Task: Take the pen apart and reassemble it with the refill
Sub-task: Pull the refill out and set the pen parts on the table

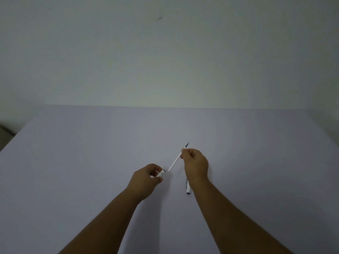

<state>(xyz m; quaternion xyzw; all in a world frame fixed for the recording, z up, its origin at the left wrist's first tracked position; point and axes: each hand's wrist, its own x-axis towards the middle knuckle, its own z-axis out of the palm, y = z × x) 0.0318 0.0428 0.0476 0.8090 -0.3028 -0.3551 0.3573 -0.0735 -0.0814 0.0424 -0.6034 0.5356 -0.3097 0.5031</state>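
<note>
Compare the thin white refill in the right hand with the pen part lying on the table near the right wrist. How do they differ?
The refill is held in the air by the right hand, while the pen part lies on the table. The refill is long and very thin; the pen part looks shorter and thicker. The refill slants and ends in a dark tip; the pen part is half hidden by the wrist. Both are mostly white.

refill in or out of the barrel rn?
Out. The right hand holds the refill in the air; its near end stops short of the barrel in the left hand, with a gap between.
</note>
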